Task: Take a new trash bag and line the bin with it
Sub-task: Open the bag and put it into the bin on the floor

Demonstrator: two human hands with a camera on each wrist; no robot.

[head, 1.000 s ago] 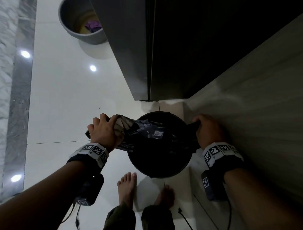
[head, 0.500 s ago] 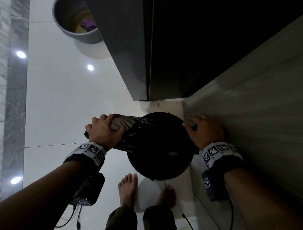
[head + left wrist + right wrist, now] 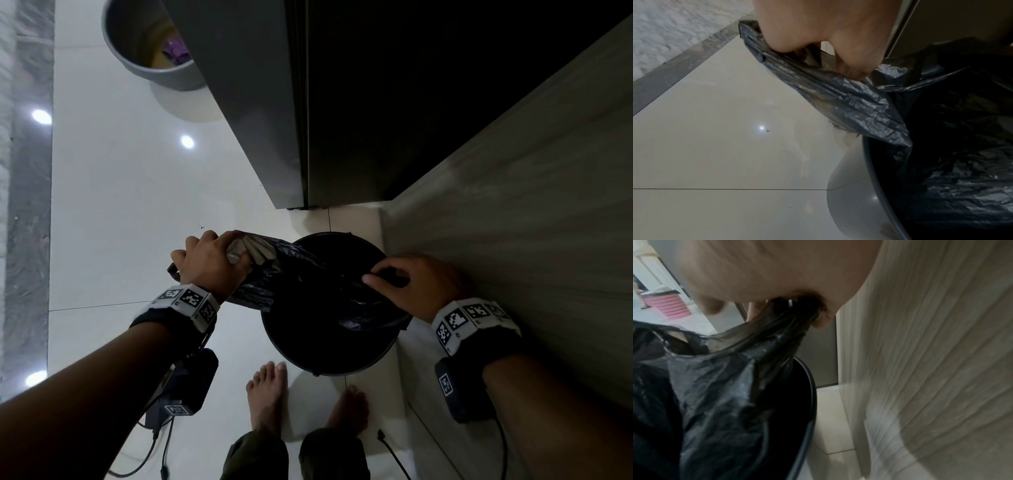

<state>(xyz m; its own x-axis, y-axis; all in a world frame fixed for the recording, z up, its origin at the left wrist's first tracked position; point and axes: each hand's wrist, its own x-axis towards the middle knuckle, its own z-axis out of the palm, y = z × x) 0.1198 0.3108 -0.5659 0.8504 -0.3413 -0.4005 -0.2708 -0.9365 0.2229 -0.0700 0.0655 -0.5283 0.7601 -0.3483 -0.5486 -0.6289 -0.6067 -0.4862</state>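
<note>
A round dark bin (image 3: 329, 356) stands on the white tile floor beside a wood-grain wall. A black trash bag (image 3: 308, 274) hangs into it and is stretched across its mouth. My left hand (image 3: 209, 263) grips a bunched edge of the bag outside the bin's left rim. My right hand (image 3: 407, 284) pinches the opposite edge of the bag above the right side of the opening. In the left wrist view the crinkled bag (image 3: 849, 104) drapes over the grey rim (image 3: 875, 178). In the right wrist view the gathered bag (image 3: 740, 369) rises above the rim (image 3: 812, 394).
A dark cabinet (image 3: 274, 102) rises just behind the bin, and the wood-grain wall (image 3: 513, 212) is close on the right. A grey bucket (image 3: 150, 44) with purple contents stands farther back. My bare feet (image 3: 267, 401) are just in front of the bin. A pink basket (image 3: 672, 306) stands far off.
My right hand has moved from the bin's right rim inward over the opening, lifting its edge of the bag. The left hand keeps its grip at the left rim.
</note>
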